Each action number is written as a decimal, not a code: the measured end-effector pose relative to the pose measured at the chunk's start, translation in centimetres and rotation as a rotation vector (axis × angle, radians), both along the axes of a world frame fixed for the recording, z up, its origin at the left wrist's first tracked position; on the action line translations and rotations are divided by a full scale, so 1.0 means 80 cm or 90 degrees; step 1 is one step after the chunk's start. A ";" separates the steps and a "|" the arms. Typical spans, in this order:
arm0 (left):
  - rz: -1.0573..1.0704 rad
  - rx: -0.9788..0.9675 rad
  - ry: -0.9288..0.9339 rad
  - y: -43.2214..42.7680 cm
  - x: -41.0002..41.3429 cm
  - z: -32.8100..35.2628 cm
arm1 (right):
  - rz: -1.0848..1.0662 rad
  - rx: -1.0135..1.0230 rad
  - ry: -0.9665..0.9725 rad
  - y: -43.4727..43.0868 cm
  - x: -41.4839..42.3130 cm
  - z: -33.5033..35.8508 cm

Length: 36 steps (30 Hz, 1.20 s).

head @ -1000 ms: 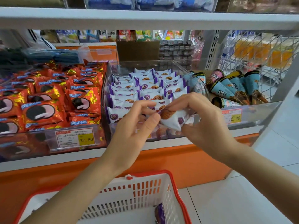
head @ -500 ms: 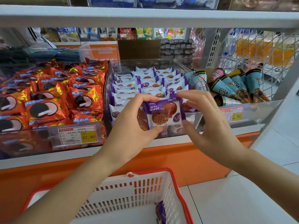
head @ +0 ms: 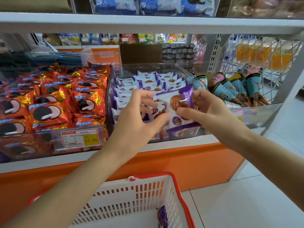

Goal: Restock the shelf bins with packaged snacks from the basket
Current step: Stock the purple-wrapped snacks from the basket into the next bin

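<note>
Purple-and-white plastic snack packet (head: 174, 109) held just above the front of the clear plastic middle bin (head: 185, 71), left hand (head: 136, 119) and right hand (head: 209, 112) each with a grip pinched on one side. Its printed face points at the viewer, long axis roughly upright. Bin looks nearly full; one purple packet (head: 162, 216) lies in the red-rimmed white basket (head: 178, 193).

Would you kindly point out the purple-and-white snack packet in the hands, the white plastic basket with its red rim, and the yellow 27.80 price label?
purple-and-white snack packet (head: 176, 102): head view, printed waffle picture.
white plastic basket (head: 141, 204): head view, slotted far wall.
yellow 27.80 price label (head: 91, 140): head view, printed digits.
</note>
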<state>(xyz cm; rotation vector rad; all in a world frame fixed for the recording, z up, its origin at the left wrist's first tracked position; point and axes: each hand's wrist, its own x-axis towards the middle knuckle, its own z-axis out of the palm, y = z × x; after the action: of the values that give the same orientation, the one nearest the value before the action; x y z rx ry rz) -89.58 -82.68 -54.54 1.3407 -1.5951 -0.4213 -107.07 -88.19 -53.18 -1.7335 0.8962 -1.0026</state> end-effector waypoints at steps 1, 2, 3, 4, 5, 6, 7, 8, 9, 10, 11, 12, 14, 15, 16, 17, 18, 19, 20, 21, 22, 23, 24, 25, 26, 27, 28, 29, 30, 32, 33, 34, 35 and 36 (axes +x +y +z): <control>0.011 0.012 -0.024 0.001 -0.004 -0.002 | -0.016 0.022 -0.054 0.001 0.002 -0.001; 0.019 0.016 -0.046 0.002 -0.009 -0.005 | -0.020 0.030 -0.094 0.002 0.003 -0.002; 0.024 0.011 -0.056 0.002 -0.014 -0.006 | -0.016 0.036 -0.120 0.004 0.006 -0.002; 0.024 -0.005 -0.052 0.002 -0.017 -0.008 | -0.011 0.041 -0.135 0.005 0.007 -0.002; 0.025 -0.027 -0.033 0.001 -0.019 -0.009 | -0.005 0.049 -0.142 0.006 0.009 -0.003; 0.024 -0.045 -0.006 -0.001 -0.019 -0.008 | 0.001 0.056 -0.141 0.006 0.008 -0.005; 0.021 -0.052 0.017 -0.003 -0.018 -0.007 | -0.001 0.066 -0.133 0.004 0.008 -0.007; 0.016 -0.056 0.022 -0.005 -0.016 -0.006 | -0.016 0.066 -0.116 0.002 0.006 -0.008; 0.013 -0.066 0.003 -0.007 -0.014 -0.003 | -0.050 0.043 -0.079 0.000 0.004 -0.007; 0.013 -0.077 -0.032 -0.010 -0.011 0.001 | -0.096 -0.016 -0.026 -0.002 0.001 -0.005; 0.012 -0.083 -0.070 -0.012 -0.009 0.003 | -0.141 -0.107 0.041 -0.003 -0.001 -0.003; 0.009 -0.084 -0.100 -0.015 -0.008 0.006 | -0.174 -0.227 0.124 -0.002 -0.004 0.000; -0.001 -0.073 -0.132 -0.020 -0.007 0.012 | -0.179 -0.464 0.281 -0.003 -0.006 0.004; -0.004 -0.069 -0.147 -0.022 -0.007 0.014 | -0.162 -0.535 0.335 -0.004 -0.006 0.004; -0.006 -0.070 -0.164 -0.024 -0.008 0.015 | -0.145 -0.565 0.368 -0.006 -0.006 0.004; -0.005 -0.075 -0.184 -0.025 -0.008 0.015 | -0.138 -0.562 0.385 -0.009 -0.005 0.004; 0.000 -0.082 -0.207 -0.025 -0.008 0.012 | -0.142 -0.550 0.391 -0.013 -0.006 0.005; 0.015 -0.099 -0.242 -0.024 -0.007 0.009 | -0.156 -0.539 0.386 -0.018 -0.008 0.006; 0.044 -0.130 -0.301 -0.024 -0.004 0.002 | -0.175 -0.523 0.369 -0.023 -0.010 0.007; 0.083 -0.165 -0.377 -0.024 0.000 -0.006 | -0.191 -0.497 0.347 -0.028 -0.012 0.008; 0.119 -0.184 -0.452 -0.023 0.004 -0.015 | -0.195 -0.468 0.331 -0.034 -0.014 0.009; 0.143 -0.187 -0.522 -0.022 0.008 -0.023 | -0.190 -0.442 0.333 -0.039 -0.016 0.009; 0.154 -0.183 -0.582 -0.021 0.012 -0.032 | -0.175 -0.419 0.355 -0.045 -0.018 0.007; 0.155 -0.179 -0.625 -0.021 0.016 -0.040 | -0.155 -0.401 0.391 -0.051 -0.020 0.003; 0.152 -0.175 -0.653 -0.020 0.018 -0.047 | -0.137 -0.392 0.428 -0.055 -0.021 -0.001; 0.149 -0.175 -0.672 -0.019 0.020 -0.051 | -0.127 -0.384 0.455 -0.058 -0.023 -0.005; 0.147 -0.176 -0.684 -0.018 0.020 -0.055 | -0.125 -0.381 0.473 -0.060 -0.024 -0.006; 0.148 -0.175 -0.691 -0.018 0.020 -0.057 | -0.126 -0.390 0.491 -0.061 -0.025 -0.006; 0.149 -0.171 -0.693 -0.017 0.019 -0.059 | -0.128 -0.417 0.512 -0.061 -0.027 -0.004; 0.151 -0.162 -0.690 -0.015 0.018 -0.061 | -0.129 -0.485 0.578 -0.062 -0.029 0.002; 0.152 -0.158 -0.688 -0.014 0.018 -0.062 | -0.125 -0.504 0.620 -0.062 -0.030 0.006; 0.153 -0.155 -0.688 -0.013 0.017 -0.063 | -0.119 -0.504 0.663 -0.062 -0.031 0.010; 0.154 -0.152 -0.686 -0.013 0.017 -0.063 | -0.114 -0.491 0.700 -0.062 -0.032 0.013; 0.157 -0.150 -0.683 -0.013 0.017 -0.064 | -0.111 -0.477 0.725 -0.061 -0.032 0.015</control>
<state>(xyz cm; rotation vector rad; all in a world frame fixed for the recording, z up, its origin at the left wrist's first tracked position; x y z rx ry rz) -88.26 -83.75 -59.68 1.6461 -2.1632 0.7545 -109.59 -93.11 -51.95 -3.0050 1.4814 -0.3635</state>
